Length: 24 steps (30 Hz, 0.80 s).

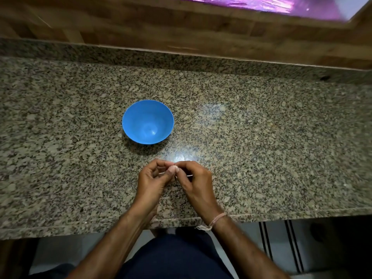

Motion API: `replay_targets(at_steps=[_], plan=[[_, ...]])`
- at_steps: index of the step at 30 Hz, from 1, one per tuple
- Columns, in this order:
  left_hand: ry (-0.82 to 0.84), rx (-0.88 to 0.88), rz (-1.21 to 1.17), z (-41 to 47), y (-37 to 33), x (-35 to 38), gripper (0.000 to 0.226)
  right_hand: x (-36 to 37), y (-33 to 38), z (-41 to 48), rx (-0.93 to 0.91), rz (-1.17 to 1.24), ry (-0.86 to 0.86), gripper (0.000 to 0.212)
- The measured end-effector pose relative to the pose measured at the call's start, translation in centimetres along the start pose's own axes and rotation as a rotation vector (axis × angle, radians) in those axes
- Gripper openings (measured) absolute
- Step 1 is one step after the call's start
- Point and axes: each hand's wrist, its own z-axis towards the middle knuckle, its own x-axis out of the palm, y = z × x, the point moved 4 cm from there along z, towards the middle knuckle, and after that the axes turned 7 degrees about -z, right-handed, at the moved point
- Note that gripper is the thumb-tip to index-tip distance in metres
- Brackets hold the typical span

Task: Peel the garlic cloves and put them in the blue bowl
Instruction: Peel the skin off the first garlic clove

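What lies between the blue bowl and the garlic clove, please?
Only bare counter separates the blue bowl from the garlic clove, as the head view shows.

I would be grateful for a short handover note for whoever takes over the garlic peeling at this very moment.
Left hand: pinches the garlic clove at its fingertips.
Right hand: pinches the same clove from the other side.
Both are over the granite counter, near its front edge.
Blue bowl: upright on the counter, beyond the hands and slightly left, apparently empty.
Done: no clove in the bowl yet.
Left: peel this clove and drop it in the bowl. No other cloves are in view.
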Motion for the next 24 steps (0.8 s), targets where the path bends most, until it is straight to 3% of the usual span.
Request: replay_targets(at_steps=[4,9,14,18,22,24], plan=[[0.016,-0.034,0.034,-0.3,0.8,-0.3,0.013,0.9,-0.7,-0.5,0.041,-0.031,-0.02,0.01],[0.022,-0.039,0.138,0.7,1.1,-0.5,0.013,1.0,-2.6,0.2,0.23,0.139,-0.057,0.009],[0.012,0.251,0.706,3.7,1.1,0.4,0.014,0.6,-5.1,1.3,0.381,0.237,0.02,0.005],[0.109,0.444,1.039,6.3,1.0,2.0,0.022,0.4,-6.3,1.6,0.462,0.145,0.075,0.01],[0.077,0.475,1.059,5.0,2.1,0.9,0.049,1.0,-6.4,1.9,0.435,-0.047,0.131,0.011],[0.008,0.47,1.079,3.4,3.0,-0.5,0.049,1.2,-6.3,2.0,0.419,-0.136,0.127,0.012]])
